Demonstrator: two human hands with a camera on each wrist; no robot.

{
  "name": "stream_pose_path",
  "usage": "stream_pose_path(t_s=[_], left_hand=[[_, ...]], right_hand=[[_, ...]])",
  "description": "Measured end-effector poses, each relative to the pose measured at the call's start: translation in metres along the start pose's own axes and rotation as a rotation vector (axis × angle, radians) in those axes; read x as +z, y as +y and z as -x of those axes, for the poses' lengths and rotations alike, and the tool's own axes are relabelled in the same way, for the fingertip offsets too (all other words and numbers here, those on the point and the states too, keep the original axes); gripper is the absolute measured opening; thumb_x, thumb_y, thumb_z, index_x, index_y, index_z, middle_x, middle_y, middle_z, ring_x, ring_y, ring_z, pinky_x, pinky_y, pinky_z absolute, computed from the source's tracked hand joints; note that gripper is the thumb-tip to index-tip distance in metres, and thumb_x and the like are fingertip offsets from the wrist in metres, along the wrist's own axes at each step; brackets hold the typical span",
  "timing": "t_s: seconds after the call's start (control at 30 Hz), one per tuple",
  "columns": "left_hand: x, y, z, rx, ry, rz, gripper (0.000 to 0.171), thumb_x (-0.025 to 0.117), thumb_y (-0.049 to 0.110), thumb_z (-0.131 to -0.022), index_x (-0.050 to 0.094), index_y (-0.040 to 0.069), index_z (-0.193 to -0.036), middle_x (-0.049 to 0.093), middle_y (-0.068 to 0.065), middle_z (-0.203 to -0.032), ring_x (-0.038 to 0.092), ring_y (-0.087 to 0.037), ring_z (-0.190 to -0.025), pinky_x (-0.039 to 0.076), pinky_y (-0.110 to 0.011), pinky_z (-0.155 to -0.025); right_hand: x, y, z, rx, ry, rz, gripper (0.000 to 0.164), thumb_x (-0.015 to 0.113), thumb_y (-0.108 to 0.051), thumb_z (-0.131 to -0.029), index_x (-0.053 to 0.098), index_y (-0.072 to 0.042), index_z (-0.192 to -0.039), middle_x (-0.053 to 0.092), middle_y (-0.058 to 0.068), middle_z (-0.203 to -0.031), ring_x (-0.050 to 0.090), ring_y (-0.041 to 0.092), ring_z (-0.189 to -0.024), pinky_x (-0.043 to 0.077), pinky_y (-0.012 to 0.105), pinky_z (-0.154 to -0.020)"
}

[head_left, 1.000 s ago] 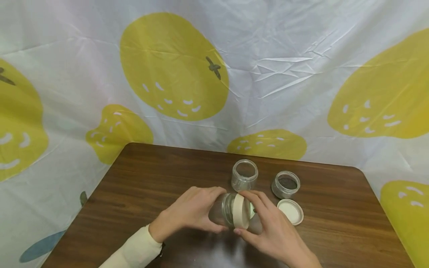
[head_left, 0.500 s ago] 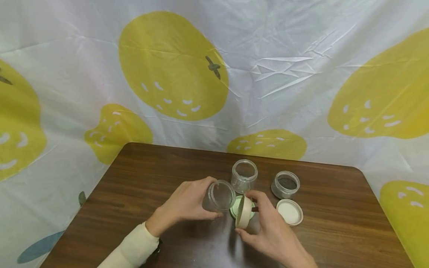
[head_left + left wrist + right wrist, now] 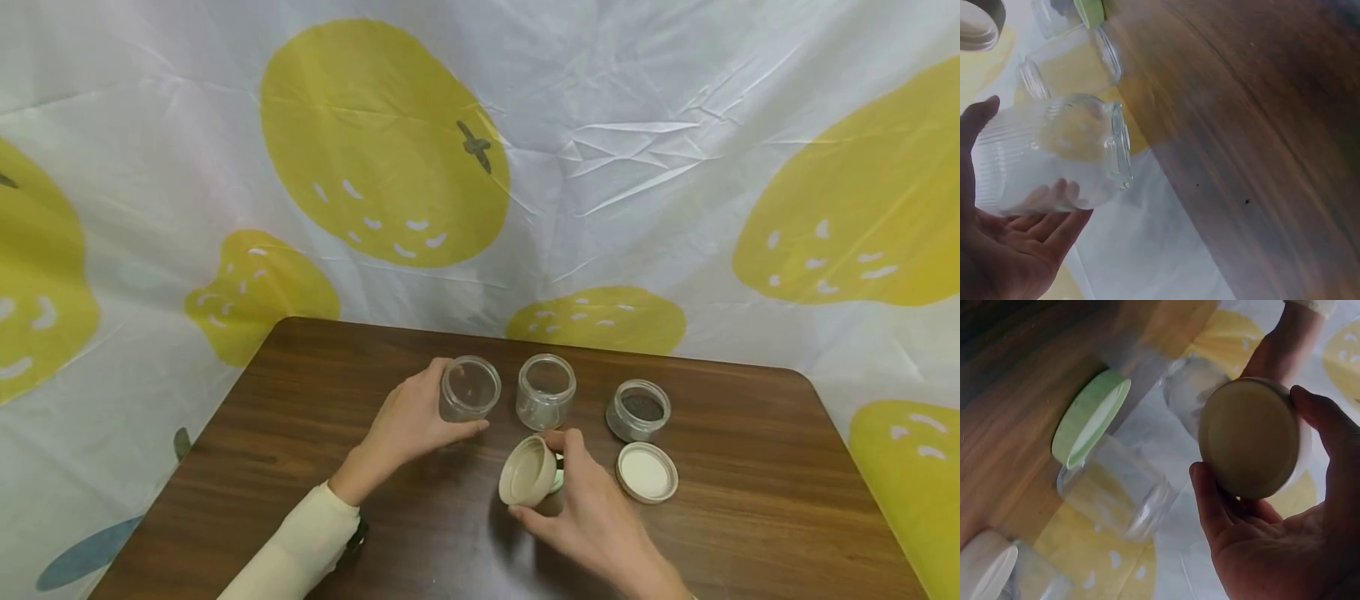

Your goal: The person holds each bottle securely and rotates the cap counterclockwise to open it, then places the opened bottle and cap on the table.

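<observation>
left hand [image 3: 408, 421]: fingers [image 3: 1054, 215] curled round a ribbed clear jar [image 3: 468, 389], thumb on the far side; jar open-mouthed, tilted, held at the left end of the jar row, low over the surface; whether its base touches cannot be told.
right hand [image 3: 592, 517]: fingers [image 3: 1207, 500] and thumb pinching the rim of a cream lid [image 3: 528, 472]; lid held on edge, hollow side turned toward the head camera, near the front of the surface.
ribbed clear jar, location: just left of the middle jar, well apart from the cream lid.
middle jar [image 3: 546, 391]: clear, open, upright on the surface, between the held jar and the short jar; stands directly behind the cream lid.
short jar [image 3: 638, 411]: clear, open, dark inside, upright, right end of the row.
white lid [image 3: 647, 472]: lying flat, hollow side up, just in front of the short jar, just right of the right hand.
green lid [image 3: 1090, 417]: lying on the surface next to the middle jar; in the head view mostly hidden behind the cream lid and the right thumb.
surface [image 3: 315, 467]: dark wood grain, rounded corners.
backdrop [image 3: 675, 125]: creased white sheet printed with yellow fruit shapes, behind and around the surface.
sleeve [image 3: 300, 558]: cream, on the left forearm.
</observation>
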State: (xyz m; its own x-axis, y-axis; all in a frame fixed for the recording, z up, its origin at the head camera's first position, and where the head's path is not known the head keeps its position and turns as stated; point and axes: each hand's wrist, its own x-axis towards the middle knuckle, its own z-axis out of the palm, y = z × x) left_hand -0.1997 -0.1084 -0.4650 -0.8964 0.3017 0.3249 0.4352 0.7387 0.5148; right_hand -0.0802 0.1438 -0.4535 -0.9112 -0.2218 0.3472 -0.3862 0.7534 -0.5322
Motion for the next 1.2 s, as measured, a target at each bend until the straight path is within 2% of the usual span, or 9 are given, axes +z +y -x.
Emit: stream_pose_path(t_s=[0.17, 0.37, 0.47, 0.57, 0.67, 0.83, 0.97, 1.2], left_hand=[[0.006, -0.003, -0.010, -0.107, 0.012, 0.122, 0.082, 0.094, 0.055, -0.070, 0.058, 0.012, -0.131, 0.074, -0.006, -0.115, 0.074, -0.026, -0.103, 0.061, -0.045, -0.087], [0.013, -0.005, -0.019, -0.215, 0.053, 0.232, 0.081, 0.093, 0.055, -0.071, 0.057, 0.011, -0.128, 0.074, -0.008, -0.115, 0.072, -0.027, -0.107, 0.059, -0.045, -0.089], [0.015, -0.005, -0.023, -0.266, 0.066, 0.264, 0.080, 0.093, 0.055, -0.072, 0.057, 0.011, -0.128, 0.073, -0.009, -0.119, 0.071, -0.028, -0.111, 0.058, -0.047, -0.092], [0.017, -0.006, -0.028, -0.307, 0.062, 0.278, 0.080, 0.093, 0.054, -0.073, 0.057, 0.010, -0.130, 0.071, -0.009, -0.124, 0.069, -0.031, -0.116, 0.057, -0.048, -0.094], [0.018, -0.007, -0.032, -0.338, 0.051, 0.295, 0.081, 0.093, 0.053, -0.073, 0.056, 0.009, -0.130, 0.071, -0.009, -0.126, 0.069, -0.032, -0.118, 0.056, -0.049, -0.096], [0.018, -0.010, -0.035, -0.369, 0.054, 0.310, 0.081, 0.092, 0.054, -0.073, 0.056, 0.008, -0.130, 0.071, -0.011, -0.125, 0.069, -0.034, -0.118, 0.056, -0.051, -0.095], [0.018, -0.010, -0.036, -0.385, 0.044, 0.321, 0.081, 0.092, 0.053, -0.073, 0.056, 0.008, -0.130, 0.070, -0.011, -0.125, 0.069, -0.034, -0.117, 0.056, -0.051, -0.094], [0.021, -0.010, -0.038, -0.396, 0.055, 0.310, 0.080, 0.091, 0.055, -0.074, 0.055, 0.010, -0.130, 0.070, -0.010, -0.124, 0.069, -0.033, -0.116, 0.057, -0.051, -0.093]], right_hand=[[0.011, -0.002, -0.005, 0.047, -0.012, -0.061, 0.086, 0.102, -0.027, -0.066, 0.049, -0.009, -0.131, 0.070, 0.002, -0.128, 0.071, 0.017, -0.114, 0.059, 0.040, -0.093], [0.028, -0.006, -0.015, 0.078, -0.034, -0.136, 0.087, 0.102, -0.017, -0.066, 0.049, -0.004, -0.133, 0.068, 0.008, -0.131, 0.069, 0.023, -0.118, 0.057, 0.044, -0.099], [0.036, -0.010, -0.019, 0.117, -0.038, -0.129, 0.082, 0.102, -0.024, -0.067, 0.051, -0.006, -0.130, 0.071, 0.008, -0.125, 0.070, 0.023, -0.114, 0.058, 0.044, -0.095], [0.044, -0.014, -0.024, 0.157, -0.037, -0.090, 0.077, 0.101, -0.035, -0.067, 0.053, -0.010, -0.122, 0.075, 0.007, -0.112, 0.072, 0.021, -0.100, 0.058, 0.039, -0.083], [0.053, -0.017, -0.031, 0.185, -0.056, -0.062, 0.074, 0.098, -0.043, -0.068, 0.051, -0.011, -0.115, 0.074, 0.007, -0.097, 0.068, 0.016, -0.084, 0.055, 0.033, -0.071], [0.075, -0.021, -0.045, 0.225, -0.129, -0.125, 0.074, 0.095, -0.050, -0.071, 0.048, -0.011, -0.112, 0.068, 0.007, -0.084, 0.058, 0.014, -0.069, 0.046, 0.030, -0.061], [0.092, -0.023, -0.053, 0.277, -0.140, -0.153, 0.076, 0.095, -0.049, -0.070, 0.048, -0.010, -0.114, 0.067, 0.007, -0.082, 0.057, 0.016, -0.067, 0.044, 0.032, -0.060], [0.107, -0.024, -0.061, 0.312, -0.138, -0.126, 0.079, 0.095, -0.052, -0.069, 0.048, -0.011, -0.118, 0.072, 0.011, -0.091, 0.064, 0.020, -0.073, 0.047, 0.035, -0.061]])
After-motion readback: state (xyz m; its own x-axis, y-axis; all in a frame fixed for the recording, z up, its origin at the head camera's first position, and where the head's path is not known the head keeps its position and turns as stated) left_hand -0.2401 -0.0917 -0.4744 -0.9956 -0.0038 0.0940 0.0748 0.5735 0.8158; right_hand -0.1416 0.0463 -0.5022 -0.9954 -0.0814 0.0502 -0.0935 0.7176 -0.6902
